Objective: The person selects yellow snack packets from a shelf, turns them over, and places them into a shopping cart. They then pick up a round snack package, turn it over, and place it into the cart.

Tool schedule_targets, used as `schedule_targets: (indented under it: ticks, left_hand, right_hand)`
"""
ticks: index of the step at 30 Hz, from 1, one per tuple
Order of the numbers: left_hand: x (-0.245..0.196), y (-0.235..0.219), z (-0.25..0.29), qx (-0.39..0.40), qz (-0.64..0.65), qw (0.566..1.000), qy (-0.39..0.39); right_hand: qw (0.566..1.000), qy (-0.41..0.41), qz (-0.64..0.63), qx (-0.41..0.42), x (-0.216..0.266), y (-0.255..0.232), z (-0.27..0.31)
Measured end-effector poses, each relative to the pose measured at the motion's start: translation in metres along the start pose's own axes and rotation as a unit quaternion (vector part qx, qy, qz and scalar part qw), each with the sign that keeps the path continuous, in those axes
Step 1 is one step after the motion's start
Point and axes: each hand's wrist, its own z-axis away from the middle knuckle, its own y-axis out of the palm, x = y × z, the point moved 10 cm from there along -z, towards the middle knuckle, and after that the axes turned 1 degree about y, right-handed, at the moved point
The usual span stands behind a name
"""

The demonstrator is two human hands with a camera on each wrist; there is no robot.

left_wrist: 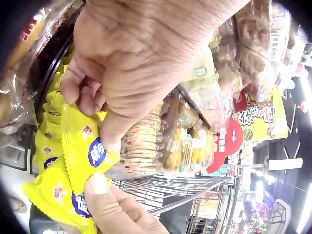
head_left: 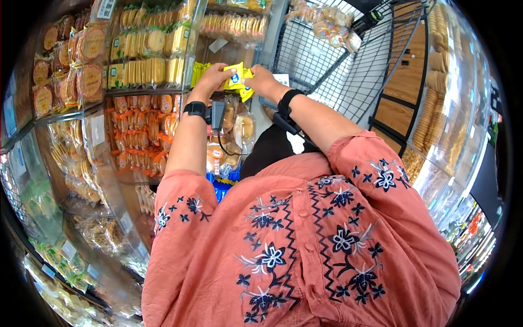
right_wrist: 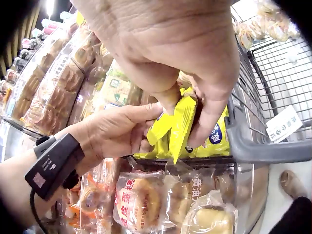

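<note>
In the head view my left hand (head_left: 210, 83) and right hand (head_left: 266, 83) meet over a shelf bin, each pinching a small yellow snack packet. The left wrist view shows the left thumb pressed on the upper packet (left_wrist: 78, 153), beside its blue oval label. Below it, the right thumb and fingers grip a second packet (left_wrist: 56, 192) that the first partly overlaps. Seen from the right wrist, a packet's crimped edge (right_wrist: 183, 124) sticks out between the right hand's fingers. More yellow packets (right_wrist: 222, 141) lie in the bin beneath the hands.
A wire shopping cart (head_left: 327, 82) stands at the right, with bagged goods at its far end and its grey handle (right_wrist: 265, 151) close to the right hand. Bins of wrapped biscuits (head_left: 144, 71) line the left. Bagged round cakes (right_wrist: 139, 202) sit just below the yellow packets.
</note>
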Motion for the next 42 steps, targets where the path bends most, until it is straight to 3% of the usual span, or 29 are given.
schedule_targets:
  ticks: [2,5,6,8,12,16,21,27,30,33,36,39,42]
  left_hand:
    - [0.005,-0.002,-0.003,0.011,0.01,1.0,-0.016]
    - [-0.01,-0.011,0.007,-0.048,-0.056,0.997,-0.005]
    - [-0.01,-0.018,0.0,-0.085,-0.11,0.989,0.047]
    - [-0.002,-0.029,-0.019,-0.159,-0.212,0.952,0.153]
    - [-0.045,-0.017,0.016,-0.217,-0.4,0.875,0.164]
    - [-0.058,0.003,0.021,-0.262,-0.468,0.83,0.152]
    - [-0.059,0.028,0.021,-0.269,-0.49,0.815,0.149]
    - [-0.05,0.027,0.019,-0.22,-0.435,0.862,0.137]
    - [-0.075,0.025,0.041,-0.244,-0.445,0.837,0.206]
    - [-0.09,0.034,0.048,-0.245,-0.519,0.752,0.323]
    - [-0.084,0.04,0.044,-0.253,-0.585,0.698,0.327]
    - [-0.083,0.041,0.042,-0.24,-0.594,0.7,0.317]
    - [-0.086,0.039,0.042,-0.228,-0.559,0.734,0.312]
  right_hand:
    - [0.999,-0.019,0.039,-0.009,0.005,-0.004,0.003]
    - [0.994,-0.058,0.091,-0.016,0.007,-0.01,0.006]
    - [0.994,-0.06,0.087,-0.013,0.01,-0.017,0.015]
    - [0.997,-0.057,0.044,-0.005,0.009,-0.032,0.022]
    - [0.998,-0.033,-0.055,0.005,0.01,-0.062,0.044]
    - [0.993,0.004,-0.115,0.015,0.01,-0.081,0.063]
    - [0.986,0.015,-0.168,-0.007,0.001,-0.096,0.072]
    - [0.984,0.032,-0.173,-0.016,-0.005,-0.106,0.079]
    - [0.98,0.037,-0.193,-0.023,-0.007,-0.109,0.081]
    - [0.978,0.034,-0.208,-0.009,-0.011,-0.109,0.08]
    - [0.98,0.035,-0.196,-0.014,-0.013,-0.112,0.081]
    - [0.979,0.032,-0.202,-0.01,-0.011,-0.113,0.083]
    - [0.979,0.029,-0.2,0.0,-0.009,-0.114,0.085]
